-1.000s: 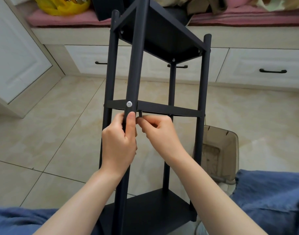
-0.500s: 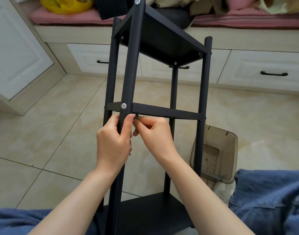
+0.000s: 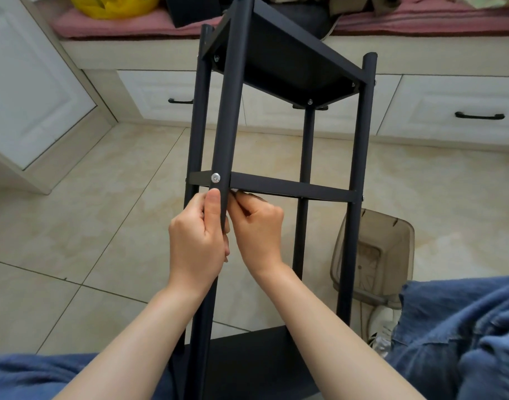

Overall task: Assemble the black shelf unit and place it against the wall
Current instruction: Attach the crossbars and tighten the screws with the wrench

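The black shelf unit (image 3: 293, 64) lies tilted across my lap, its four round posts running away from me toward the window seat. A silver bolt (image 3: 215, 177) sits in the near post (image 3: 230, 105) where the middle shelf's edge (image 3: 293, 189) crosses. My left hand (image 3: 197, 243) grips that post just below the bolt, thumb laid along it. My right hand (image 3: 257, 229) is curled behind the post under the shelf edge, pinching a small tool whose tip barely shows.
A smoky transparent bin (image 3: 374, 255) lies on the tiled floor (image 3: 88, 220) to the right of the unit. White drawers with black handles (image 3: 478, 116) and a pink-cushioned window seat (image 3: 420, 23) stand behind. My blue-trousered legs (image 3: 464, 342) fill the bottom corners.
The view has shifted slightly, so the bolt and both hands sit further left in the frame. My right hand has turned and tucked closer in behind the post.
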Demonstrator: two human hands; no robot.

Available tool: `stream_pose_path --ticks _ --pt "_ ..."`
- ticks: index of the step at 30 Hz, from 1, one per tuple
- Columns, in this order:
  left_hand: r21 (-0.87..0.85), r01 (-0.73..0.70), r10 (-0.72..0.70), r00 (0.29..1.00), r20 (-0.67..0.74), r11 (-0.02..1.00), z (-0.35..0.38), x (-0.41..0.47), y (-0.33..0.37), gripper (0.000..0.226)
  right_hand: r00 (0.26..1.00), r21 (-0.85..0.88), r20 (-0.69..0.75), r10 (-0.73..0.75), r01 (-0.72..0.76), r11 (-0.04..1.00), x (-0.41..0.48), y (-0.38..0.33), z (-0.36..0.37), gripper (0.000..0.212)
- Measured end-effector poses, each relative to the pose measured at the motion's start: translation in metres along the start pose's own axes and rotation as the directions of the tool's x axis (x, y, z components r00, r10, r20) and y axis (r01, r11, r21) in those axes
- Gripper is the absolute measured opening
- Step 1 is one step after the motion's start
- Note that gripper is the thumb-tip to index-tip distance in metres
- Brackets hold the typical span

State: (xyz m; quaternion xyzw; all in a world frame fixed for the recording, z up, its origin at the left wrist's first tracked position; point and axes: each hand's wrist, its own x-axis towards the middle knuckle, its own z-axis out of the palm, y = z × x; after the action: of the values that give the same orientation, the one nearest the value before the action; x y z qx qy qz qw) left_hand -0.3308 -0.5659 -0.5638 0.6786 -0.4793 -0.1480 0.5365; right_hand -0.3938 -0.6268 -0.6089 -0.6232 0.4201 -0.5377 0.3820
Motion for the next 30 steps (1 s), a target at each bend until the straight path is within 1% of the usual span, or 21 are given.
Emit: stream_pose_path --ticks 3,6,8,12,18,21,30 --pt "0.004 0.005 -0.005 1.0 0.003 1.0 -0.001 0.0 -0.001 0.052 0.998 0.01 -0.038 -0.043 0.043 0.999 0.001 0.003 0.005 0.025" --pt "0.002 0.01 -0.01 1.0 0.001 1.0 -0.001 0.0 -0.002 0.052 0.998 0.01 -0.033 -0.048 0.049 0.999 0.0 0.007 0.004 0.019" --pt "0.011 0.011 -0.011 1.0 -0.002 1.0 -0.001 0.0 -0.003 0.051 0.999 -0.015 0.014 -0.038 0.039 0.999 -0.001 0.01 0.001 0.019" --pt "0.016 0.013 -0.013 1.0 -0.012 1.0 -0.003 0.0 -0.005 0.051 0.986 -0.089 0.163 0.016 -0.001 0.996 -0.004 0.012 -0.009 0.024" --pt "0.006 0.032 -0.032 0.999 -0.024 0.999 -0.005 -0.002 -0.005 0.049 0.969 -0.108 0.245 0.011 0.016 0.994 -0.002 0.0 -0.026 0.024" --pt "-0.003 0.029 -0.029 0.999 -0.022 1.0 -0.004 -0.002 -0.002 0.048 0.965 -0.121 0.263 -0.001 0.034 0.992 -0.001 -0.006 -0.033 0.025" --pt "-0.014 0.021 -0.021 1.0 0.004 1.0 -0.001 -0.004 0.003 0.049 0.963 -0.14 0.263 0.057 -0.02 0.99 0.005 -0.018 -0.043 0.026"
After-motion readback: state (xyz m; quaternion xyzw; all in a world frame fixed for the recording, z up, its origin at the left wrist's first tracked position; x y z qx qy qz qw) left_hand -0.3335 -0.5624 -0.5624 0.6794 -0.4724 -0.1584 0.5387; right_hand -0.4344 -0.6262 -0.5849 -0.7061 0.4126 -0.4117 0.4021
